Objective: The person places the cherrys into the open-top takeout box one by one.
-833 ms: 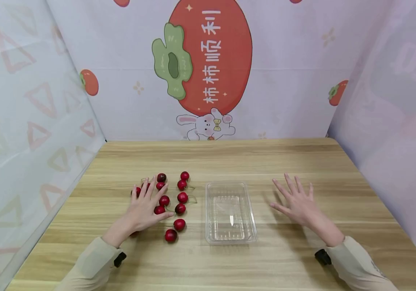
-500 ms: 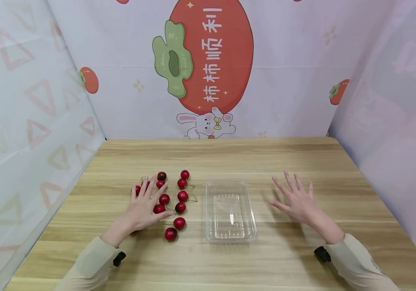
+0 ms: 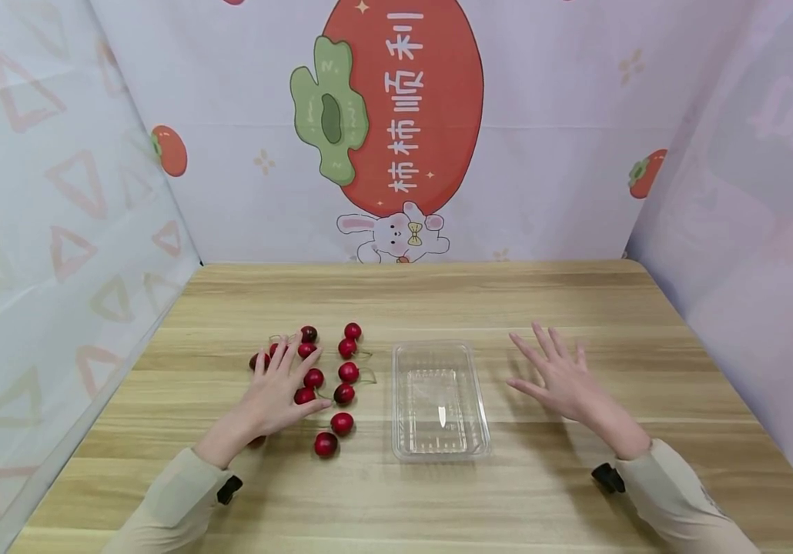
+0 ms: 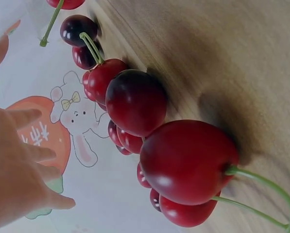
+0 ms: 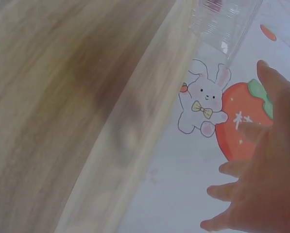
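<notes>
- Head view: your table (image 3: 438, 508) carries everything, with the box (image 3: 438, 456) near its middle, between your two hands. It hasn't moved and no cherry shows inside it.
- Your right hand (image 3: 563, 383) is the main change: it has drifted slightly inward, towards the box, yet remains apart from it. Its fingers are spread and hold nothing.
- Your left hand (image 3: 279, 396) has barely shifted. Fingers fanned out, it is over part of the fruit with nothing in its grip (whether a fingertip grazes a cherry, I cannot tell).
- The cherries (image 3: 344, 394) lie left of the box, some partly hidden by your left hand, and sit as they did. So, by my reading, you've only adjusted your reach; the handling itself is no further along.
- Smallest, a stem (image 4: 261, 179) curves off the nearest cherry in the left wrist view.
</notes>
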Demonstrator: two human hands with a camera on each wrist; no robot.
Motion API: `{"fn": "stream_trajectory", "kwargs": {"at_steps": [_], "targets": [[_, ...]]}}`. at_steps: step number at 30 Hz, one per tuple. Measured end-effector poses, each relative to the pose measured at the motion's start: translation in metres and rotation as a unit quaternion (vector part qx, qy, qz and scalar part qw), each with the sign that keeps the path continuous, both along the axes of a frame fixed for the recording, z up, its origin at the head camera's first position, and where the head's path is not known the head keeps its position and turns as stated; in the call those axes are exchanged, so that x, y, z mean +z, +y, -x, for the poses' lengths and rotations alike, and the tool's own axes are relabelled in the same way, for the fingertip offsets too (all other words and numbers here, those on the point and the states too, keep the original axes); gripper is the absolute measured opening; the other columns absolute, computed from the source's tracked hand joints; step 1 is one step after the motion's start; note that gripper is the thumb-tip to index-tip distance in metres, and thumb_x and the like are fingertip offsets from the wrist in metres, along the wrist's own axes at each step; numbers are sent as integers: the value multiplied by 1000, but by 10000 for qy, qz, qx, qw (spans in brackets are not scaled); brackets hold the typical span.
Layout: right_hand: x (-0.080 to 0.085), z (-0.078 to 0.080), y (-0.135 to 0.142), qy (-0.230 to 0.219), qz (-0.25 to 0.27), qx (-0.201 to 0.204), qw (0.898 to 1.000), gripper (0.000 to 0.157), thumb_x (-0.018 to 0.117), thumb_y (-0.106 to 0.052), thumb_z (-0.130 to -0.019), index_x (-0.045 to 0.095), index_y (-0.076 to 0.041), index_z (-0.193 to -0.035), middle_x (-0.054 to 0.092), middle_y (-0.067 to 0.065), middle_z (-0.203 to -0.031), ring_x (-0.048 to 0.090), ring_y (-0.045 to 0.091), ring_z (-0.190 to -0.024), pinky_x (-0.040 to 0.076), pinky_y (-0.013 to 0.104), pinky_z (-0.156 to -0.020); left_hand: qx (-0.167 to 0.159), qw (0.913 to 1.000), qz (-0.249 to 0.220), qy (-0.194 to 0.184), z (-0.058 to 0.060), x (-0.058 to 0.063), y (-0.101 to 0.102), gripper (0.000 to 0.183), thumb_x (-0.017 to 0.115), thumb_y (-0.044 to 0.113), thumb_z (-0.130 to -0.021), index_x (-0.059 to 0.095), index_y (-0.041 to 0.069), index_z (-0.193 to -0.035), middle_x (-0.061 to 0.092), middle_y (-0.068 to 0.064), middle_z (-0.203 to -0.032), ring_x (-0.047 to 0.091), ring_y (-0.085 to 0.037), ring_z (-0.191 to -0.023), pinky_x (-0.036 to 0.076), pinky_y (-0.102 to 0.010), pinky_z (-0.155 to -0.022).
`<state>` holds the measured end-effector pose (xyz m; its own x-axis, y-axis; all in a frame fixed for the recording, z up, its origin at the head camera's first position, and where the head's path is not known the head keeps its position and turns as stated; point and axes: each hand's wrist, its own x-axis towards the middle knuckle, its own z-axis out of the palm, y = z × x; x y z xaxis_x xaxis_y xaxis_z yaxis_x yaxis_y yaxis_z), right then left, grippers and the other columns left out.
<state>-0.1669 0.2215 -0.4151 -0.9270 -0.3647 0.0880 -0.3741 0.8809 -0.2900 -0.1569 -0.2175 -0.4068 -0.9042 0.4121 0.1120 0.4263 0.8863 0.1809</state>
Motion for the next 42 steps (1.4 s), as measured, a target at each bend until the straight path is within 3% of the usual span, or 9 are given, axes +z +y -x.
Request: {"fn": "stream_trajectory", "kwargs": {"at_steps": [6,12,17,23,28,31,36,42], "targets": [[2,2,-4,-123,268,163,9994,71,50,-50,-84,21,-20,-141,4,20,-146,5,45,-129,-6,66,-95,-138,9998,-106,-13,2,2,1,76,61,46,-77,31,10,-137,13,-20,-144,6,-40,-131,0,-60,-100],[5,3,-9,-255,432,293,9983,70,49,-50,-85,20,-21,-141,4,19,-146,6,44,-129,-5,65,-96,-316,9991,-242,116,3,7,5,71,63,41,-78,34,9,-135,19,-22,-142,12,-41,-129,5,-61,-99],[6,4,-12,-436,859,447,9943,67,50,-45,-86,20,-21,-141,5,20,-145,11,45,-128,-3,63,-98,-437,9981,-370,206,4,10,7,68,63,36,-80,35,7,-134,26,-22,-139,19,-40,-127,8,-59,-101],[7,4,-17,-770,1578,531,9830,63,49,-42,-88,21,-23,-141,9,19,-145,15,48,-126,15,69,-91,-632,9958,-547,374,6,14,11,63,63,30,-81,38,5,-133,33,-21,-135,30,-38,-123,20,-55,-100],[6,5,-20,-807,2034,659,9735,59,51,-37,-89,26,-20,-140,20,18,-143,20,41,-127,21,65,-92,-720,9946,-600,438,8,15,15,61,63,29,-81,39,4,-132,39,-22,-130,38,-36,-118,28,-53,-97],[4,6,-23,-930,2344,778,9645,57,51,-33,-89,30,-17,-138,26,16,-141,25,38,-126,24,62,-94,-722,9946,-619,413,9,16,18,60,63,29,-82,40,4,-131,41,-21,-128,40,-35,-117,31,-52,-95],[2,8,-28,-1441,3075,950,9358,53,53,-25,-89,34,-9,-136,32,16,-138,33,40,-122,32,53,-95,-693,9947,-683,341,11,20,21,56,62,30,-83,43,5,-130,45,-19,-127,43,-34,-115,34,-51,-94],[2,8,-34,-2034,3663,762,9048,50,55,-19,-87,40,-1,-131,40,20,-132,48,37,-109,44,41,-86,-745,9942,-728,272,13,22,26,51,63,28,-82,49,5,-125,48,-16,-124,45,-33,-112,37,-51,-91]]}}
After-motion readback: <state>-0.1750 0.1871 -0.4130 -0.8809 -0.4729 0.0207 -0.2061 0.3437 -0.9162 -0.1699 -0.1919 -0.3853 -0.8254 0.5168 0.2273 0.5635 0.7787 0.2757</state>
